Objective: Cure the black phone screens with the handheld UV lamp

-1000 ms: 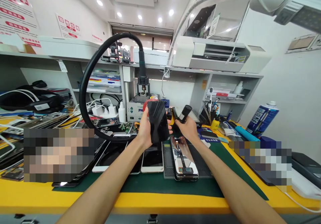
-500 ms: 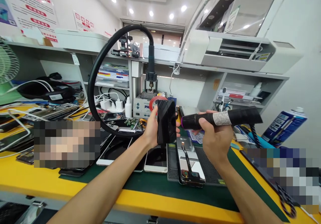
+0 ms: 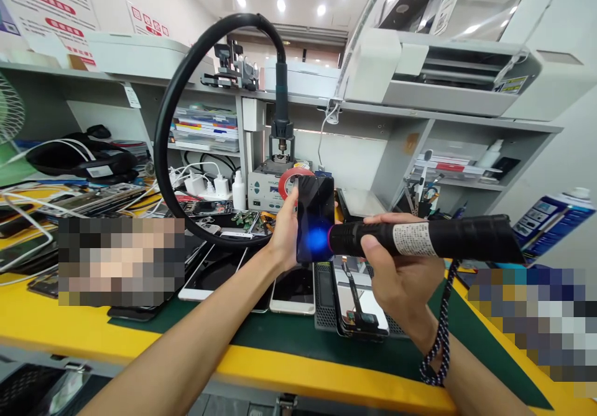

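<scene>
My left hand (image 3: 284,232) grips a dark smartphone (image 3: 315,201) by its side, holding it upright above the bench. A blue glow lies on the lower part of its glossy face. In my right hand (image 3: 403,273) is a black flashlight (image 3: 459,239) with a white label, its purple-ringed head close to the phone's lower right edge. A braided wrist strap (image 3: 441,347) hangs from the flashlight over my right wrist. Below the hands, a phone screen with a flex cable (image 3: 361,304) lies on a stack, beside a white-framed phone (image 3: 293,291).
A black hose (image 3: 163,117) loops over the bench to a tool holder on a grey station (image 3: 263,186). A red tape roll (image 3: 286,183) stands behind the phone. Phones and cables crowd the left; a blue spray can (image 3: 555,223) stands right. Green mat (image 3: 321,351) covers the yellow bench.
The flashlight has come closer to the phone, and a blue glow now shows on its face. The phone has turned flatter toward me. The strap now hangs in front of my right wrist.
</scene>
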A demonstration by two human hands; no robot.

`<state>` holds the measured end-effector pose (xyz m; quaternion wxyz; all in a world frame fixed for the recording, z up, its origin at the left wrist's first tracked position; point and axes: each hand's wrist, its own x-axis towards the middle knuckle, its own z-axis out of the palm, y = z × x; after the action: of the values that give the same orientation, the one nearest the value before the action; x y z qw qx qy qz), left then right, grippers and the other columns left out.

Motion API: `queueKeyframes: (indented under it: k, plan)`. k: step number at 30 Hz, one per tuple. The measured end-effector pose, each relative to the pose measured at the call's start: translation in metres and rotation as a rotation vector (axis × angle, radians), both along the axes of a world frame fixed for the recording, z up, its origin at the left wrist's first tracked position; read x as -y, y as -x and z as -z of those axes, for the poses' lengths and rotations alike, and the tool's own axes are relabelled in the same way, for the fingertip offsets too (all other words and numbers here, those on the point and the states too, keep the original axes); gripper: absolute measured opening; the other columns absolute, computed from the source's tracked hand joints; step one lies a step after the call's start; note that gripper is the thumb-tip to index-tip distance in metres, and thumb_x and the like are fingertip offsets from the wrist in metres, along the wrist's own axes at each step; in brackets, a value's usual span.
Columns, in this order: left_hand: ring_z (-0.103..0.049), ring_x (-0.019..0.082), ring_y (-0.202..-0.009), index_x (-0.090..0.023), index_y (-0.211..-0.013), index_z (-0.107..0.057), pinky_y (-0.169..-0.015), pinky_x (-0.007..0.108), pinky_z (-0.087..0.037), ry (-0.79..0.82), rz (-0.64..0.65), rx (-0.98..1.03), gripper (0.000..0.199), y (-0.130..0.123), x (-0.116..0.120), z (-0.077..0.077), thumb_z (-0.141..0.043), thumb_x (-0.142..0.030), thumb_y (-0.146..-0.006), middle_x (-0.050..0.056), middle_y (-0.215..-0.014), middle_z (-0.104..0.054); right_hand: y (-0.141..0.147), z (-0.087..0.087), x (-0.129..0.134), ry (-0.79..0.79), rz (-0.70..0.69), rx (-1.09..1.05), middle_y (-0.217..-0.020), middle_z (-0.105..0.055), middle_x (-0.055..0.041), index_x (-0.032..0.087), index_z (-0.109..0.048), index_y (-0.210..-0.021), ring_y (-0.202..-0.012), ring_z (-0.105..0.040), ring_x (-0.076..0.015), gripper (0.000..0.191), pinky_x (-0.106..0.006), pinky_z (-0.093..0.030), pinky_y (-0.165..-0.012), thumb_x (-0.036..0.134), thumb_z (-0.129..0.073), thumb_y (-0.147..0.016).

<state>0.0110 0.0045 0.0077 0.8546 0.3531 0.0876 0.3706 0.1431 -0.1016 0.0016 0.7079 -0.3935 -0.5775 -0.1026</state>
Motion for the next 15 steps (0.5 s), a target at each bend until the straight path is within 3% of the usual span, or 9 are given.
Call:
queueKeyframes:
  k: [3,9,15]
  plan:
    - [-0.072,0.03,-0.082,-0.006,-0.116,-0.07,-0.08,0.04,-0.056,-0.035,0.039,-0.001,0.076,0.002,-0.001,0.002,-0.035,-0.07,-0.096,0.018,-0.091,-0.075,0.003,-0.001,0.0,-0.065,0.01,0.032,-0.091,-0.064,-0.0043,0.02,-0.062,-0.094,-0.088,-0.065,-0.0206,0.015,-0.042,-0.055,-0.088,0.021,-0.07,-0.081]
    - [-0.071,0.028,-0.081,-0.007,-0.114,-0.072,-0.079,0.038,-0.056,-0.044,0.092,-0.008,0.08,0.001,-0.003,0.006,-0.032,-0.075,-0.094,0.018,-0.089,-0.075,0.006,-0.005,0.002,-0.23,0.039,0.155,-0.089,-0.064,-0.0016,0.021,-0.057,-0.101,-0.081,-0.067,-0.0182,0.028,-0.038,-0.056,-0.08,0.016,-0.07,-0.077]
    - [-0.071,0.025,-0.087,-0.006,-0.11,-0.072,-0.086,0.035,-0.055,0.054,0.01,0.018,0.073,0.0,0.004,0.0,-0.031,-0.066,-0.099,0.015,-0.099,-0.076,0.007,-0.005,0.015,-0.2,0.082,0.38,-0.099,-0.067,-0.005,0.023,-0.059,-0.109,-0.087,-0.067,-0.0175,0.037,-0.035,-0.059,-0.079,0.016,-0.072,-0.076]
